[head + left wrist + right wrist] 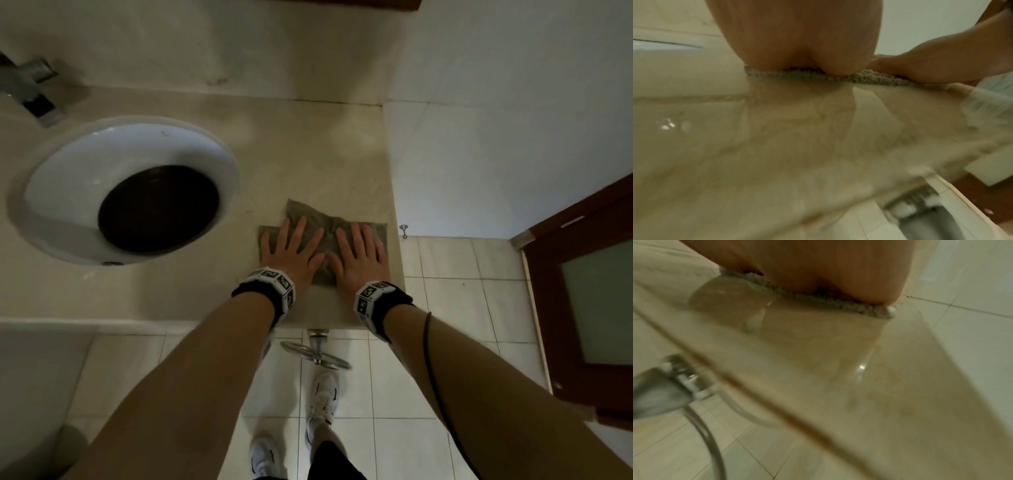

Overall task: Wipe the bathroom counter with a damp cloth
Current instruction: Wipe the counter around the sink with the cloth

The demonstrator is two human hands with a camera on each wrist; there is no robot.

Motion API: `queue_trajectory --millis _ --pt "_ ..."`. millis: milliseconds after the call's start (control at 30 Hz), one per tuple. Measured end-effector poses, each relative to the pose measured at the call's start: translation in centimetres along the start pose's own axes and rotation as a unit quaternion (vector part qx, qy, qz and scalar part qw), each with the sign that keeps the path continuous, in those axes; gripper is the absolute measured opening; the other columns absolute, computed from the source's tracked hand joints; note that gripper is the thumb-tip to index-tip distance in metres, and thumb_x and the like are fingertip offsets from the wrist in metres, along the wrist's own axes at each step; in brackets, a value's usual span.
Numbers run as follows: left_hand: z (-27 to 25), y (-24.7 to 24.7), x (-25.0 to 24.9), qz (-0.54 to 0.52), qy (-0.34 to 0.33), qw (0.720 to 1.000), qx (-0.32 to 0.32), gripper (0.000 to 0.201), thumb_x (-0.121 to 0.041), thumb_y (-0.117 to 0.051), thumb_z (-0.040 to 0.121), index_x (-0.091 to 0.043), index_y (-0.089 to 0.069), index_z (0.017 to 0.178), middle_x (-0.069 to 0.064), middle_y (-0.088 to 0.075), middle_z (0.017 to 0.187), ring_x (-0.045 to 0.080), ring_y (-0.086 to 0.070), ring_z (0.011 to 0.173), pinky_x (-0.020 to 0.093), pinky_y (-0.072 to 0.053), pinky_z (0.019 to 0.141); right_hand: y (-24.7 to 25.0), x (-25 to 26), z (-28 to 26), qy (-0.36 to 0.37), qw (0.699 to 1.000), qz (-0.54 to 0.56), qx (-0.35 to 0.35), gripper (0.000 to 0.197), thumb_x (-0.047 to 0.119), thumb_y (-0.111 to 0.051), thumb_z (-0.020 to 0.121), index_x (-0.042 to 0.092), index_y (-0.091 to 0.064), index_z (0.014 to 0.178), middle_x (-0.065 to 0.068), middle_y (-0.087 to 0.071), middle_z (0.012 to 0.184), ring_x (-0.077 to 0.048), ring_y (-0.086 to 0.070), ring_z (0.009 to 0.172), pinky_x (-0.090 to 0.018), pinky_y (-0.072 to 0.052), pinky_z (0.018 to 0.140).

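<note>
A grey-green cloth (317, 219) lies spread on the beige counter (191, 294), close to its right end and front edge. My left hand (291, 248) presses flat on the cloth's left half, fingers straight and spread. My right hand (361, 255) presses flat on its right half the same way. In the left wrist view the heel of my left hand (797, 40) sits on the cloth's nubbly edge (869, 79), with the wet, shiny counter (777, 138) in front. The right wrist view shows the heel of my right hand (828, 269) on the cloth edge (838, 305).
A round white sink (68, 192) with a dark bowl is sunk into the counter at left, and a chrome tap (30, 89) stands behind it. A wall (496, 137) bounds the counter's right end. A chrome ring holder (317, 353) hangs below the front edge. A brown door (582, 274) is at right.
</note>
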State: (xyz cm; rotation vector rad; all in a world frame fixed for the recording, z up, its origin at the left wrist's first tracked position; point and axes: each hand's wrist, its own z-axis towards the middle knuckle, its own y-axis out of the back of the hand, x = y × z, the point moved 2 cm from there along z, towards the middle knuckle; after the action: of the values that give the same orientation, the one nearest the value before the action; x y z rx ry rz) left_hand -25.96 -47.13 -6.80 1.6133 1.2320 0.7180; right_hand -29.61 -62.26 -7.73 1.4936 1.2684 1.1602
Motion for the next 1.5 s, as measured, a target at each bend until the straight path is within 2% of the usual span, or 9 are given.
queue_trajectory --millis 267,533,633,800,1000,1133,1233,1367,1500 --pt "-7.9 -3.0 -1.5 -0.010 -0.020 1.000 0.011 0.056 -0.058 -0.007 0.096 -0.046 0.014 0.147 -0.006 0.025 0.158 0.024 0.023 0.145 0.057 0.016 0.110 -1.9 1.4 -8.9 -0.038 0.999 0.001 0.007 0.065 0.056 0.004 0.092 0.031 0.003 0.152 -0.001 0.009 0.161 -0.021 0.010 0.147 -0.041 0.005 0.118" --pt "-8.8 -3.9 -3.4 -0.020 -0.053 0.998 0.017 0.056 -0.060 -0.006 0.095 -0.047 0.015 0.146 -0.006 0.026 0.157 0.025 0.024 0.144 0.055 0.015 0.112 -2.2 0.2 -11.9 -0.088 0.993 0.066 0.038 0.059 0.050 -0.010 0.099 0.029 0.005 0.152 -0.001 0.016 0.160 -0.020 0.017 0.146 -0.039 0.011 0.115" --pt "-7.9 -3.7 -4.1 -0.014 -0.064 0.998 0.015 0.056 -0.060 -0.007 0.096 -0.047 0.013 0.146 -0.006 0.025 0.158 0.025 0.024 0.145 0.055 0.015 0.112 -1.9 -0.7 -11.3 -0.099 0.992 0.072 0.032 0.059 0.049 -0.012 0.100 0.028 0.005 0.152 -0.001 0.014 0.160 -0.020 0.016 0.146 -0.040 0.008 0.116" --pt "-4.6 -2.5 -5.3 0.008 -0.087 0.996 0.014 0.056 -0.061 -0.006 0.096 -0.047 0.011 0.147 -0.007 0.023 0.158 0.024 0.023 0.145 0.055 0.017 0.111 -1.2 -2.1 -9.2 -0.070 0.996 0.040 0.033 0.063 0.047 -0.003 0.097 0.019 0.006 0.152 -0.004 0.013 0.160 -0.018 0.012 0.147 -0.034 0.004 0.118" --pt "1.1 -0.7 -5.6 0.020 -0.089 0.996 0.002 0.056 -0.062 -0.007 0.095 -0.049 0.009 0.146 -0.010 0.021 0.159 0.021 0.022 0.145 0.056 0.013 0.113 0.3 -3.6 -4.0 -0.048 0.998 0.042 0.029 0.061 0.043 -0.012 0.101 0.014 0.003 0.152 -0.006 0.012 0.160 -0.019 0.014 0.147 -0.033 0.004 0.117" --pt "4.3 0.5 -5.8 0.029 -0.076 0.996 -0.029 0.056 -0.061 -0.011 0.096 -0.048 0.004 0.148 -0.009 0.015 0.160 0.021 0.017 0.147 0.055 0.008 0.115 1.4 -4.8 -0.2 -0.006 0.999 0.013 0.036 0.073 0.051 0.008 0.091 0.012 0.001 0.152 -0.007 0.009 0.161 -0.021 0.012 0.147 -0.030 0.008 0.115" --pt "6.4 1.5 -5.7 0.033 -0.074 0.996 -0.031 0.056 -0.060 -0.013 0.097 -0.047 0.003 0.149 -0.008 0.015 0.160 0.021 0.016 0.147 0.055 0.007 0.115 2.1 -5.5 2.0 0.014 0.999 0.006 0.046 0.066 0.048 -0.002 0.098 0.012 0.004 0.152 -0.007 0.012 0.160 -0.022 0.014 0.147 -0.030 0.010 0.115" --pt "7.8 2.0 -5.7 0.028 -0.074 0.996 -0.028 0.056 -0.060 -0.012 0.097 -0.046 0.002 0.149 -0.008 0.016 0.160 0.021 0.017 0.147 0.055 0.009 0.114 2.6 -5.8 3.2 0.018 0.999 0.016 0.039 0.084 0.054 0.016 0.081 0.012 0.000 0.152 -0.007 0.008 0.161 -0.022 0.012 0.147 -0.030 0.009 0.114" --pt "7.4 1.9 -5.8 0.022 -0.068 0.997 -0.013 0.056 -0.061 -0.011 0.096 -0.047 0.004 0.148 -0.008 0.017 0.160 0.021 0.018 0.146 0.056 0.009 0.114 2.5 -5.8 2.6 0.011 0.999 0.020 0.045 0.061 0.043 -0.011 0.101 0.012 0.001 0.152 -0.006 0.010 0.160 -0.021 0.014 0.147 -0.033 0.006 0.118"
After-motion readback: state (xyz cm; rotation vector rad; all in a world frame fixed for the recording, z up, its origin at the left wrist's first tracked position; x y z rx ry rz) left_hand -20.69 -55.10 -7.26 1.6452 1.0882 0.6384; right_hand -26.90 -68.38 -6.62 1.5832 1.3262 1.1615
